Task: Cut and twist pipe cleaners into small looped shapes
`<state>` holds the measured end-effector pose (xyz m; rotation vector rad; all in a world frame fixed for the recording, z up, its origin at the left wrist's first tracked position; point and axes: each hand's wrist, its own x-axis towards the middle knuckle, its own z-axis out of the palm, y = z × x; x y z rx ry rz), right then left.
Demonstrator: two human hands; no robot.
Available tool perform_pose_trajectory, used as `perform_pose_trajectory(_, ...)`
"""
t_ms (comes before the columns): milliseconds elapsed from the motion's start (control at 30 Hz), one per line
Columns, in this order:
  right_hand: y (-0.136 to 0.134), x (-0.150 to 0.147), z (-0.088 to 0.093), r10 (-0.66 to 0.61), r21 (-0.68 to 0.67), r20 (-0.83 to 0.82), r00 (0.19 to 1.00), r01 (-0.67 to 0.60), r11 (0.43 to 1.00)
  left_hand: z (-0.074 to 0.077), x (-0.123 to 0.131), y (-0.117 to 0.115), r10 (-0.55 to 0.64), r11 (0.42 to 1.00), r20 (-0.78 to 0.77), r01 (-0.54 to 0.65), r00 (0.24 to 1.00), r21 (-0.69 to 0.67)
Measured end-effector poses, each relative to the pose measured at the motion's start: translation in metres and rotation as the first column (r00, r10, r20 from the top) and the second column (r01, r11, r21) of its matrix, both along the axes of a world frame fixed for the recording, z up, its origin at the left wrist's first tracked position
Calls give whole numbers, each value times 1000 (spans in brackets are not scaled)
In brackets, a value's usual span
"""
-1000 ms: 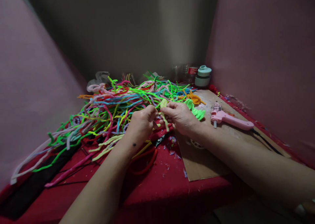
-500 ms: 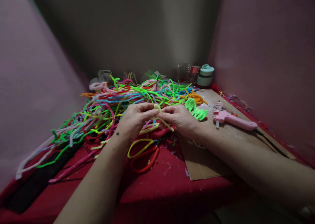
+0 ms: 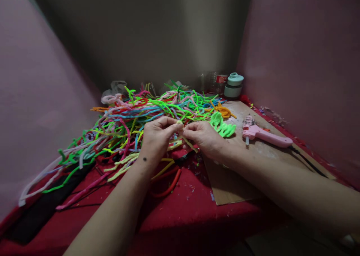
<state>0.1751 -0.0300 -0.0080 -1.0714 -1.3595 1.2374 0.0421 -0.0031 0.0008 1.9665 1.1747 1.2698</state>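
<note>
A pale yellow pipe cleaner (image 3: pixel 189 143) is pinched between my two hands, its free end hanging down to the right. My left hand (image 3: pixel 161 137) is closed on the bent upper part, which the fingertips mostly cover. Close against it, my right hand (image 3: pixel 203 135) pinches the same pipe cleaner with thumb and forefinger. Below the hands lie scissors with one red and one yellow handle (image 3: pixel 168 184), partly behind my left wrist. Beyond the fingers spreads a heap of colourful pipe cleaners (image 3: pixel 157 107).
On the right, a pink glue gun (image 3: pixel 267 136) rests on a cardboard sheet (image 3: pixel 239 188), near a bright green twisted pipe-cleaner piece (image 3: pixel 225 128) and an orange one (image 3: pixel 223 110). A lidded bottle (image 3: pixel 234 86) stands at the back. Red cloth (image 3: pixel 191 211) covers the table.
My left hand has turned and shifted slightly right, now covering more of the pale yellow loop and the scissors' handles. Both hands keep their pinch.
</note>
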Motion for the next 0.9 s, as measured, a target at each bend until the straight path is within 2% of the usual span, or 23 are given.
perform_pose_trajectory(33,-1,0,0,3,12,2,1000,-3,1000,0,1,0,14,1000,-4,-14,1000,8)
perform_pose_trajectory(133,-1,0,-1,-4,30,0,1000,4,1000,-2,3,-1,124,973,-51,-112,991,200)
perform_pose_trajectory(167,-1,0,-2,-5,33,-4,1000,5,999,-2,3,-1,135,970,-48,-122,990,212)
perform_pose_trajectory(200,-1,0,-2,-2,36,-6,1000,3,999,-2,3,-1,115,979,-29,-109,993,171)
perform_pose_trajectory(267,-1,0,-2,6,40,2,1000,-6,999,0,2,1,7,1000,56,-6,998,-15)
perform_pose_trajectory(333,0,0,-2,6,43,37,999,-7,999,3,-1,3,-108,976,131,130,986,-174)
perform_pose_trajectory(367,0,0,-2,-4,45,64,998,1,999,4,-3,4,-139,964,135,165,981,-208)
perform_pose_trajectory(433,1,0,-2,-24,52,117,993,18,999,7,-5,5,-128,974,71,139,989,-178)
perform_pose_trajectory(533,0,0,-2,-33,54,132,991,27,998,8,-4,3,-46,997,-7,45,999,-65)
perform_pose_trajectory(733,-3,-2,0,-30,74,60,998,26,997,5,1,-2,33,980,180,4,983,-198)
perform_pose_trajectory(800,-3,-1,-1,-35,69,29,999,33,997,5,-1,1,1,977,179,37,984,-209)
perform_pose_trajectory(900,-3,0,-2,-51,66,10,999,50,997,7,-6,6,-142,940,156,183,977,-287)
